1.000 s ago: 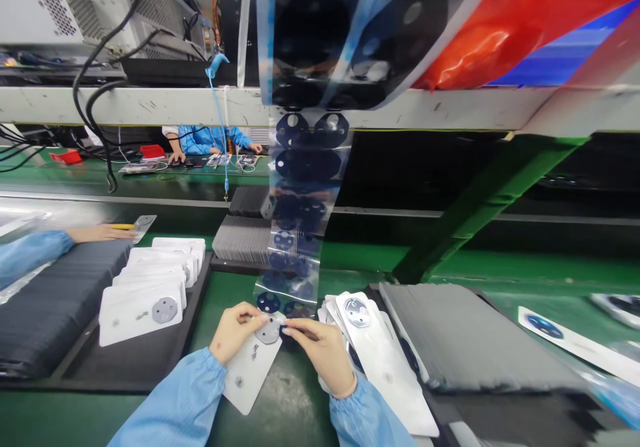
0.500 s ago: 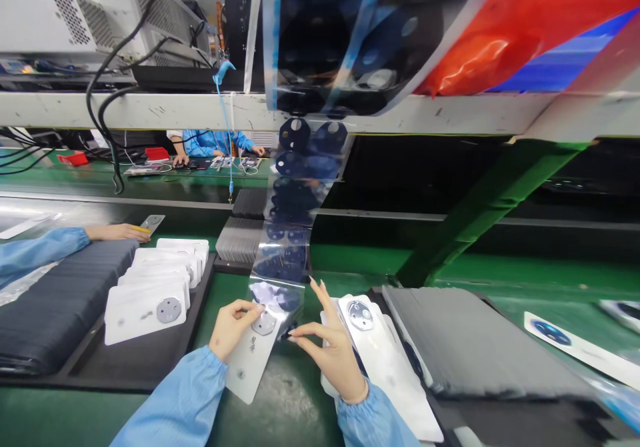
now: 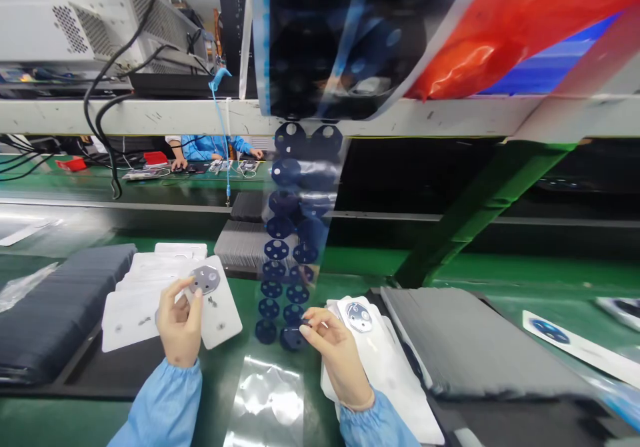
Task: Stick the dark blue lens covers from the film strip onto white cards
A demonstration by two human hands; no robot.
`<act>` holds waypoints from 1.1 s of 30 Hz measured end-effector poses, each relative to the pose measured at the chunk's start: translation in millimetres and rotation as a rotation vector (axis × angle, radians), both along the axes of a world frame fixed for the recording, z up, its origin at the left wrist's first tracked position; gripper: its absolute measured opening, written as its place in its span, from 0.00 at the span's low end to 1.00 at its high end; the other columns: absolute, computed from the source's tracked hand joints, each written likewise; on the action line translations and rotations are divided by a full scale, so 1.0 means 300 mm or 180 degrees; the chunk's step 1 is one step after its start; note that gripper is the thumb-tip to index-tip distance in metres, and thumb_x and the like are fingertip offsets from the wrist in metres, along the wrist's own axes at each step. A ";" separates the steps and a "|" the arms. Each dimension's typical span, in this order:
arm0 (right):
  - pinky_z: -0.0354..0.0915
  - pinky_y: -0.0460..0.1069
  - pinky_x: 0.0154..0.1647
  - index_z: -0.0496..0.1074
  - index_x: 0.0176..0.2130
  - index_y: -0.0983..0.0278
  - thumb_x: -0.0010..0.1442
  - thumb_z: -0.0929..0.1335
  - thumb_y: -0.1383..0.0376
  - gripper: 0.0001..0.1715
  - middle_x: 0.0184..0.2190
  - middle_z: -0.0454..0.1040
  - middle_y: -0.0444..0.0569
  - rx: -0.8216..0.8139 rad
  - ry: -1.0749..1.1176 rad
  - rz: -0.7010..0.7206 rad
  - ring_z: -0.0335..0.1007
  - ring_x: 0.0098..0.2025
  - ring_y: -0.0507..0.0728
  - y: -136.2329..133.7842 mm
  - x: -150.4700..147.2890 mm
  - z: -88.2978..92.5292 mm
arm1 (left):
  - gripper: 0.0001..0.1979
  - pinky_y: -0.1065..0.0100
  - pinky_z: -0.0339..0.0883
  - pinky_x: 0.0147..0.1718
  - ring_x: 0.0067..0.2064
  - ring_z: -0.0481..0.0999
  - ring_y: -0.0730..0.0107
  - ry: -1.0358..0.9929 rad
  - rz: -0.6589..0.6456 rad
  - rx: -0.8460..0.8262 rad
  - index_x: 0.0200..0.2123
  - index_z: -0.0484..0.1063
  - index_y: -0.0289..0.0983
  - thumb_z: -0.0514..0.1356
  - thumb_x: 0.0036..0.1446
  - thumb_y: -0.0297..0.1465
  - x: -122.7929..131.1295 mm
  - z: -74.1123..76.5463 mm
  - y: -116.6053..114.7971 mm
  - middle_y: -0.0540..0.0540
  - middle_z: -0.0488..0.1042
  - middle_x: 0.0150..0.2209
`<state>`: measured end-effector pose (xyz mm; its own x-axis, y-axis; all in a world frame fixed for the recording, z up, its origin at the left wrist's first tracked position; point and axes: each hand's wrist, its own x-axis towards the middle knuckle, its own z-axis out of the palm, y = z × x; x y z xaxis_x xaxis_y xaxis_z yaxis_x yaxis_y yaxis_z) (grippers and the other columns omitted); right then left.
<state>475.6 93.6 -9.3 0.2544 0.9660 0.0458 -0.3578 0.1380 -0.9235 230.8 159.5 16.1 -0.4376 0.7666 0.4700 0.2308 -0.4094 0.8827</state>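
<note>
My left hand [image 3: 180, 323] grips a white rectangular plate [image 3: 216, 303] with a round grey disc near its top, and holds it over the stack of similar white plates [image 3: 145, 287] in a black tray. My right hand [image 3: 333, 347] pinches a dark blue round sticker [image 3: 291, 337] at the lower end of a clear film strip [image 3: 293, 233] that hangs from above and carries several such stickers. Just right of that hand lies a pile of white plates [image 3: 380, 360], the top one bearing a round grey part [image 3: 359, 315].
Stacks of dark grey sheets lie at the left [image 3: 45, 307], at the right [image 3: 470, 340] and behind the strip [image 3: 240, 240]. A loose clear film [image 3: 267, 400] lies on the green bench. Another person in blue sleeves [image 3: 210, 147] works at the far bench.
My left hand carried the white plate left, away from the strip and over the left tray. My right hand closed on a sticker at the strip's end. The co-worker's arm at left has gone.
</note>
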 end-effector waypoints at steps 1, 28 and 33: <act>0.67 0.46 0.37 0.72 0.26 0.62 0.44 0.79 0.62 0.14 0.33 0.72 0.45 -0.0046 0.0058 0.0002 0.69 0.35 0.52 -0.001 -0.003 -0.003 | 0.14 0.65 0.72 0.41 0.45 0.76 0.60 -0.0096 -0.0334 -0.0042 0.42 0.71 0.38 0.64 0.53 0.36 0.009 0.005 -0.010 0.44 0.71 0.46; 0.70 0.51 0.33 0.73 0.28 0.63 0.46 0.77 0.56 0.15 0.26 0.77 0.46 -0.0354 -0.0992 -0.0563 0.74 0.29 0.56 -0.024 -0.057 -0.023 | 0.25 0.65 0.75 0.33 0.37 0.79 0.63 -0.1099 -0.3020 -0.1829 0.56 0.60 0.44 0.63 0.57 0.36 0.244 -0.083 -0.166 0.39 0.66 0.58; 0.70 0.51 0.34 0.74 0.29 0.63 0.47 0.76 0.57 0.14 0.27 0.77 0.47 -0.0374 -0.1065 -0.0521 0.74 0.30 0.56 -0.024 -0.055 -0.014 | 0.24 0.67 0.74 0.32 0.38 0.79 0.63 -0.1067 -0.3072 -0.1730 0.57 0.61 0.44 0.61 0.58 0.35 0.236 -0.087 -0.163 0.39 0.67 0.57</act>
<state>459.0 86.3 -13.6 0.3954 0.9174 0.0438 -0.0161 0.0546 -0.9984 301.5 110.6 -10.0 0.3995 0.9152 -0.0531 -0.2501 0.1645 0.9542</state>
